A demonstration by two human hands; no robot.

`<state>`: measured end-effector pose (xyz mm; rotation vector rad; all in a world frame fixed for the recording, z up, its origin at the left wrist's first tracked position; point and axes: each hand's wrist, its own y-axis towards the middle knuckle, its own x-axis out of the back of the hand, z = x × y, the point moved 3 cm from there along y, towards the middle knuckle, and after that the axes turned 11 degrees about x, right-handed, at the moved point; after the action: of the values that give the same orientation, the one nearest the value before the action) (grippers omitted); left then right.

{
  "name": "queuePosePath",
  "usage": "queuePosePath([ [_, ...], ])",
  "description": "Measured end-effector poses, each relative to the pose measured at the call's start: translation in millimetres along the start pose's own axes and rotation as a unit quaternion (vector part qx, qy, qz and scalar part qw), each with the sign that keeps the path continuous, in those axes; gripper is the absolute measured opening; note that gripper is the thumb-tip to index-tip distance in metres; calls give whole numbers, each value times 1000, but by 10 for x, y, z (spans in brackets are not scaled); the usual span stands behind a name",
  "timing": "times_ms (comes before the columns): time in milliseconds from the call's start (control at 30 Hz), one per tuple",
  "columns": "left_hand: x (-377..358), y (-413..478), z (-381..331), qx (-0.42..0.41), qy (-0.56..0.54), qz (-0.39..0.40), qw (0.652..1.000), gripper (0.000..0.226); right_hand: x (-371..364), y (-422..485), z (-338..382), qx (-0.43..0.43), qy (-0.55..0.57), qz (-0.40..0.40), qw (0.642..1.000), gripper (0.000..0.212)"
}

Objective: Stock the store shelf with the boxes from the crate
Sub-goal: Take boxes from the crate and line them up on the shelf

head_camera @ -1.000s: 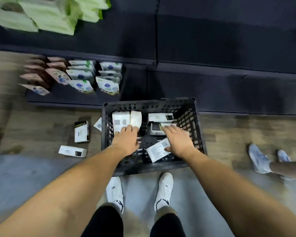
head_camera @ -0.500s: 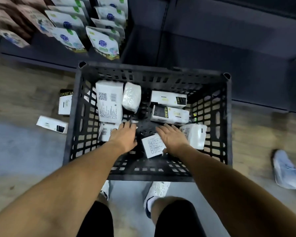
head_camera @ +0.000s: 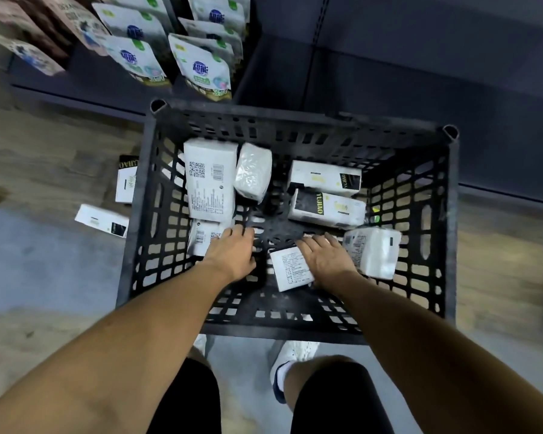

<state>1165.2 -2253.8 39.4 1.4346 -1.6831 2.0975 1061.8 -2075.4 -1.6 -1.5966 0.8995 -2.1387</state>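
Boxes [head_camera: 210, 180] lie loose in the black crate [head_camera: 295, 330], and both hands reach inside. The left hand [head_camera: 232, 252] rests, fingers extended, on a small box [head_camera: 203, 241] printed with a barcode and a QR code. The right hand [head_camera: 325, 260] lies flat on a white box [head_camera: 290, 270] covered in fine print. Just beyond the right hand, a black-and-white box [head_camera: 326, 209] reads "YUJIAO". Farther off, pouches [head_camera: 203, 70] read "超能".

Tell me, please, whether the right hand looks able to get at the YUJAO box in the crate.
Probably yes: the YUJAO box lies uncovered just beyond the right hand, with nothing between them.
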Motion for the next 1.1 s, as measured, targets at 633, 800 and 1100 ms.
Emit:
queuePosePath([
  [633, 1683, -1483, 278, -56, 49, -87, 993, 56, 2190, -1398, 641, -102, 7, -130, 986, 104],
  [800, 2089, -1854, 361, -70, 66, -93, 991, 60, 2739, -1728, 888, -135, 14, -142, 981, 104],
  [1100, 2771, -2306, 558, -92, 92, -117, 984, 54, 3468, -2116, 1265, -167, -2, -183, 969, 102],
])
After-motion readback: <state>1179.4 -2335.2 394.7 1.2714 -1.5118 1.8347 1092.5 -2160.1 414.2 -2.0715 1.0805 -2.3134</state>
